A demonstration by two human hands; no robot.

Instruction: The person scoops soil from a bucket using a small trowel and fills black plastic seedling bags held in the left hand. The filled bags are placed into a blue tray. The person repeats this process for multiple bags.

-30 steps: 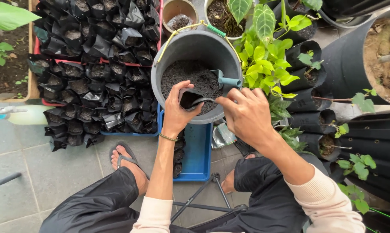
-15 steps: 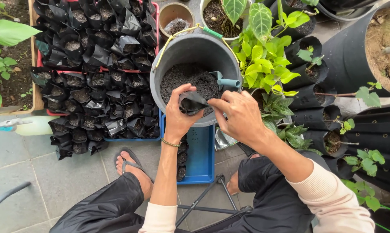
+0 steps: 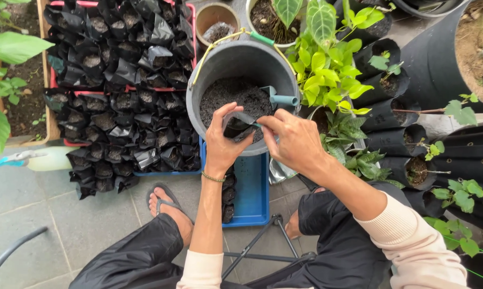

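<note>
A small black plastic grow bag [image 3: 236, 126] is held over a grey bucket [image 3: 225, 61] of dark soil. My left hand [image 3: 220, 143] wraps around the bag's left side, and my right hand [image 3: 290, 140] pinches its right rim, so the mouth stands open. A teal scoop [image 3: 280, 99] lies in the soil against the bucket's right wall, touched by neither hand.
Several filled black grow bags [image 3: 118, 101] pack red and blue trays at left. A blue tray [image 3: 252, 187] lies under the bucket. Leafy green plants [image 3: 327, 69] and larger black pots [image 3: 439, 69] crowd the right. A spray bottle [image 3: 33, 159] lies on the tiled floor.
The bag's mouth was pressed together half a second ago and is now spread open again. Both hands stayed over the bucket's near edge, shifting only slightly.
</note>
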